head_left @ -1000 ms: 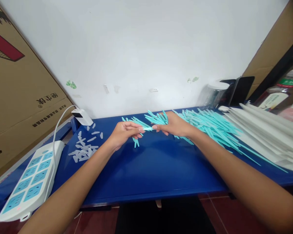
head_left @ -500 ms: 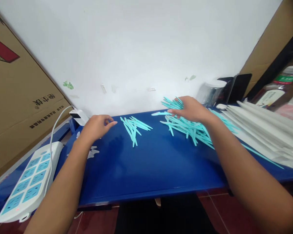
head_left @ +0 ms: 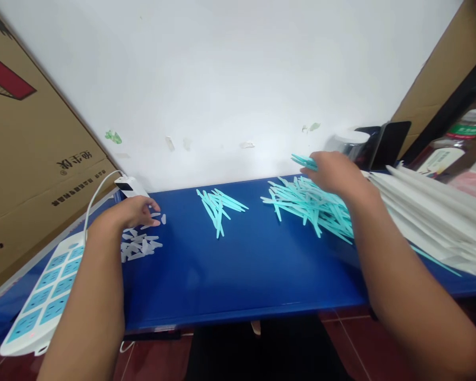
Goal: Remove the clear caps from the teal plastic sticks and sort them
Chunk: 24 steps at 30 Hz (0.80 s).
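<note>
Clasped in your right hand point(head_left: 335, 172), head view, a bunch of turquoise sticks point(head_left: 302, 161) points left above the far edge of the larger pile point(head_left: 309, 203), presumably bundled to leave your other hand free. Over at left, your left hand point(head_left: 137, 211) arches, thumb and fingers parted, above flat, frosted slips point(head_left: 138, 246), likely put there for easy reach. Between them, a smaller fan point(head_left: 219, 206) of slim, tapered, plastic-looking sticks crisscrosses the glossy blue table point(head_left: 241, 275).

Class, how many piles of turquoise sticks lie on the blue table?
2: a small pile near the middle and a larger pile to its right, partly behind the right forearm, which may hide more. The right hand holds other sticks.
</note>
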{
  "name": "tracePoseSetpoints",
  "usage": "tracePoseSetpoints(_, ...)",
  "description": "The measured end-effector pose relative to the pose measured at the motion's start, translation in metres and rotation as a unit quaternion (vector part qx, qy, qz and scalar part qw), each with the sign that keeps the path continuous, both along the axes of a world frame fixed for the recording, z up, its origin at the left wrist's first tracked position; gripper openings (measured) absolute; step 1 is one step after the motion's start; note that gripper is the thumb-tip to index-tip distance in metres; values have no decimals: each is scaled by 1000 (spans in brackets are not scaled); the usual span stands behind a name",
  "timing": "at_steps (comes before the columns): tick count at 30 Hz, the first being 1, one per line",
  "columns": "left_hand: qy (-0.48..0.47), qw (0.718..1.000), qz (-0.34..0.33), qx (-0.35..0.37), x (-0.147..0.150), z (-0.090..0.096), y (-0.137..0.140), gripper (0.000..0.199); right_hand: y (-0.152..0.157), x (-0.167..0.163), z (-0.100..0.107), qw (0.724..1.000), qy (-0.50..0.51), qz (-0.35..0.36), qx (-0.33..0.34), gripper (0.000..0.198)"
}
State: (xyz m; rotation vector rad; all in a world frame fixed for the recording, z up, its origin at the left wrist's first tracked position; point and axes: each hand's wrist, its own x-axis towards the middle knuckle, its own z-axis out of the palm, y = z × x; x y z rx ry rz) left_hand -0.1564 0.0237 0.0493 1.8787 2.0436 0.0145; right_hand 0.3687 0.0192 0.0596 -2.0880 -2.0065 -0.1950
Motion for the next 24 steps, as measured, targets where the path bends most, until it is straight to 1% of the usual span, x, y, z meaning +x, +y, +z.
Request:
tracePoseSetpoints(4,-11,1000,-11,-6,11,-7,3,63,0,-7,-5,1000,9,8,19,28)
tracePoseSetpoints(5,-13,1000,-13,-7,13,-10,4,61,0,-10,-6,999,18,19,27,27)
tracePoseSetpoints(7,-27,999,-24,-13,16,-16,7,56,0,-19,-8,995,54,73,34,27)
tracePoseSetpoints(9,-45,998,-41,-16,21,-21,10,51,-2,-31,-9,979,126,160,8,32)
tracePoseSetpoints(10,-52,997,-50,-16,24,-23,11,49,-4,-38,-9,964,172,203,-17,36)
tracePoseSetpoints(11,-59,996,-59,-15,28,-24,11,49,-7,-45,-9,947,217,233,-46,39)
tracePoseSetpoints(12,-66,995,-69,-15,33,-23,11,51,-10,-52,-9,932,254,249,-73,41)
tracePoseSetpoints(15,-114,985,-122,-39,44,-19,6,57,-19,-66,-10,902,319,263,-124,45)
tracePoseSetpoints(17,-141,977,-154,-49,47,-17,3,61,-22,-70,-11,887,340,279,-138,45)
tracePoseSetpoints(18,-139,977,-156,-46,46,-16,2,62,-23,-71,-11,883,346,285,-140,44)
tracePoseSetpoints(21,-90,989,-114,-42,38,-18,4,61,-22,-71,-14,881,350,288,-132,42)
tracePoseSetpoints(24,-65,991,-95,-71,32,-22,8,54,-21,-73,-16,889,341,277,-130,36)
